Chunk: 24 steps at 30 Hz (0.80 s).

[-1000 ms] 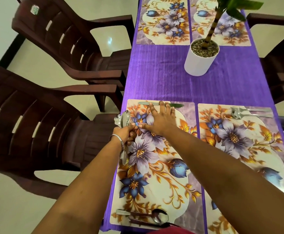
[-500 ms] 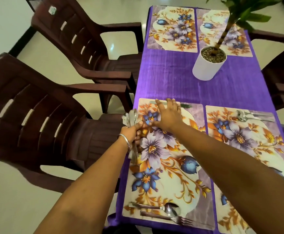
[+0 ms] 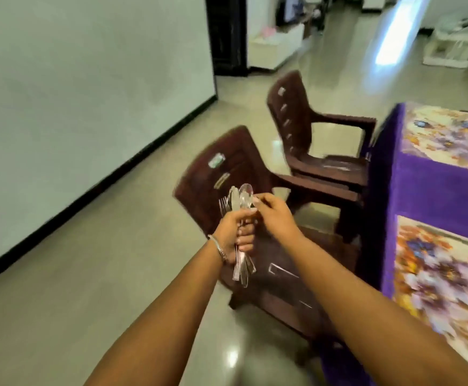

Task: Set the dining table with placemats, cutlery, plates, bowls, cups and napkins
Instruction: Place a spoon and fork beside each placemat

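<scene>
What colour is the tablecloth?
Purple, seen in the head view: the tablecloth shows plainly between the floral placemats.

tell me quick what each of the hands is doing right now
Left hand: gripping a bundle of shiny metal cutlery, forks and spoons, by the handles.
Right hand: fingertips pinching the top of a spoon in that bundle.

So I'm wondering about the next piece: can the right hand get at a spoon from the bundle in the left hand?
Probably yes. The right hand is already at the top of the cutlery bundle gripped by the left hand, with nothing between them.
</scene>
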{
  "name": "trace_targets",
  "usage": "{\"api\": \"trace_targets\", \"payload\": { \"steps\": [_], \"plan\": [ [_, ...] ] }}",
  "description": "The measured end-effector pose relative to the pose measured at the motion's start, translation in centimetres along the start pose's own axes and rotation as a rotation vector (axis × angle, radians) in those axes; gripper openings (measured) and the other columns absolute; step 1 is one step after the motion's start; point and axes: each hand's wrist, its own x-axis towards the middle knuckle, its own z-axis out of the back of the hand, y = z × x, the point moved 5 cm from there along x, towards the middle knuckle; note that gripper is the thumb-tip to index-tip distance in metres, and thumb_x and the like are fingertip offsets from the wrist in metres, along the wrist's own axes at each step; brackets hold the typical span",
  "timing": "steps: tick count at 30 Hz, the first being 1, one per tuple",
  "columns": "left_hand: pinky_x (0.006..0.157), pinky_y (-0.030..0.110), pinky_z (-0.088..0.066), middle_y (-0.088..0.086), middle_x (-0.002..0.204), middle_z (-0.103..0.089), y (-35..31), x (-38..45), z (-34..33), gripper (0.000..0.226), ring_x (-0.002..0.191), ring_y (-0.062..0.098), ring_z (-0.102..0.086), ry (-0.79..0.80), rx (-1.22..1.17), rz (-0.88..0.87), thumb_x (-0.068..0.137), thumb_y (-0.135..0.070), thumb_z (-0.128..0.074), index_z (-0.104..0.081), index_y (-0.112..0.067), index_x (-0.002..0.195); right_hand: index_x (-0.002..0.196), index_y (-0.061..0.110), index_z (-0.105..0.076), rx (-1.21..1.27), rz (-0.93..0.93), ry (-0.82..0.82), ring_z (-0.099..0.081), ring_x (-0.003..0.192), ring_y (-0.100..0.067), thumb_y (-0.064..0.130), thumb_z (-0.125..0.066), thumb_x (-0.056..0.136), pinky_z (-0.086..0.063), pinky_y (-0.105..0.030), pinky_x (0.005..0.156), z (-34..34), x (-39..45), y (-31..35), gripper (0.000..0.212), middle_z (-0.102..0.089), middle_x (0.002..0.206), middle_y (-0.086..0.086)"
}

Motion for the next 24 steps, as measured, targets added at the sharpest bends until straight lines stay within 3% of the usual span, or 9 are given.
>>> {"api": "trace_targets", "payload": {
  "steps": [3, 5, 7, 9, 12, 14, 16, 19, 24],
  "plan": [
    [0.032, 0.012, -0.009, -0.008, 0.035, -0.023, -5.1, -6.3, 6.6, 0.035, 0.024, 0.005, -0.016, -0.087, -0.005, -0.128, 0.095, -0.028, -0.043, -0.035, -0.020, 0.062, 0.088, 0.015, -0.058, 0.496, -0.233, 0.210, -0.054, 0.051, -0.009, 0.031, -0.042, 0.101, -0.044, -0.023, 0.049, -10.6, -1.8, 4.3, 0.026, -0.055, 0.068, -0.002],
    [0.031, 0.011, -0.012, -0.008, 0.035, -0.024, -7.9, -10.2, 11.0, 0.038, 0.024, 0.005, -0.017, -0.155, -0.081, -0.251, 0.096, -0.030, -0.043, -0.033, -0.020, 0.061, 0.090, 0.014, -0.060, 0.611, -0.337, 0.446, -0.058, 0.048, -0.013, 0.044, -0.036, 0.101, -0.048, -0.025, 0.047, -17.5, -3.3, 6.8, 0.040, -0.059, 0.064, -0.003],
    [0.030, 0.010, -0.016, -0.007, 0.035, -0.025, -10.2, -13.6, 14.9, 0.045, 0.024, 0.005, -0.020, -0.225, -0.176, -0.350, 0.097, -0.033, -0.043, -0.034, -0.021, 0.055, 0.092, 0.017, -0.062, 0.583, -0.367, 0.693, -0.059, 0.051, -0.013, 0.057, -0.033, 0.096, -0.049, -0.024, 0.049, -23.1, -4.5, 8.5, 0.049, -0.062, 0.062, 0.000],
    [0.030, 0.011, -0.018, -0.006, 0.036, -0.026, -12.3, -16.8, 18.7, 0.048, 0.024, 0.005, -0.022, -0.307, -0.251, -0.467, 0.097, -0.035, -0.046, -0.036, -0.021, 0.053, 0.107, 0.023, -0.062, 0.490, -0.343, 0.950, -0.064, 0.067, -0.018, 0.067, -0.036, 0.089, -0.054, -0.032, 0.064, -28.2, -5.8, 9.8, 0.055, -0.067, 0.075, -0.001],
    [0.034, 0.013, -0.022, -0.005, 0.040, -0.028, -15.1, -21.0, 24.4, 0.047, 0.028, 0.006, -0.025, -0.465, -0.304, -0.619, 0.096, -0.040, -0.049, -0.037, -0.019, 0.056, 0.115, 0.017, -0.057, 0.319, -0.262, 1.245, -0.068, 0.082, -0.031, 0.062, -0.066, 0.076, -0.057, -0.042, 0.077, -34.0, -7.2, 11.7, 0.060, -0.068, 0.093, -0.011],
    [0.039, 0.017, -0.031, -0.002, 0.043, -0.031, -16.8, -23.1, 27.8, 0.047, 0.033, 0.010, -0.031, -0.527, -0.299, -0.697, 0.097, -0.041, -0.047, -0.036, -0.018, 0.058, 0.104, 0.013, -0.057, 0.224, -0.189, 1.336, -0.067, 0.071, -0.023, 0.031, -0.077, 0.076, -0.056, -0.037, 0.073, -37.2, -7.0, 13.0, 0.039, -0.067, 0.090, -0.011],
    [0.046, 0.024, -0.038, 0.000, 0.047, -0.037, -18.7, -24.5, 30.6, 0.045, 0.040, 0.013, -0.039, -0.592, -0.260, -0.764, 0.099, -0.040, -0.044, -0.038, -0.017, 0.060, 0.097, 0.013, -0.055, 0.136, -0.149, 1.368, -0.060, 0.060, -0.015, 0.009, -0.070, 0.084, -0.053, -0.029, 0.063, -40.4, -6.1, 14.2, 0.020, -0.066, 0.080, -0.010],
    [0.056, 0.029, -0.042, 0.002, 0.051, -0.047, -22.1, -25.4, 34.5, 0.039, 0.050, 0.017, -0.047, -0.692, -0.169, -0.824, 0.100, -0.033, -0.044, -0.047, -0.015, 0.066, 0.087, 0.016, -0.050, 0.126, -0.164, 1.368, -0.043, 0.049, -0.011, 0.006, -0.059, 0.091, -0.039, -0.021, 0.049, -45.5, -3.6, 15.0, 0.014, -0.053, 0.065, -0.004],
    [0.063, 0.027, -0.051, 0.001, 0.051, -0.055, -29.9, -22.8, 40.1, 0.028, 0.068, 0.020, -0.066, -0.779, 0.176, -0.766, 0.102, -0.024, -0.042, -0.064, -0.012, 0.089, 0.072, 0.017, -0.053, 0.188, -0.176, 1.373, -0.027, 0.047, -0.010, 0.011, -0.055, 0.094, -0.023, -0.022, 0.046, -53.2, 4.3, 16.1, 0.023, -0.035, 0.057, 0.001]
  ]
}}
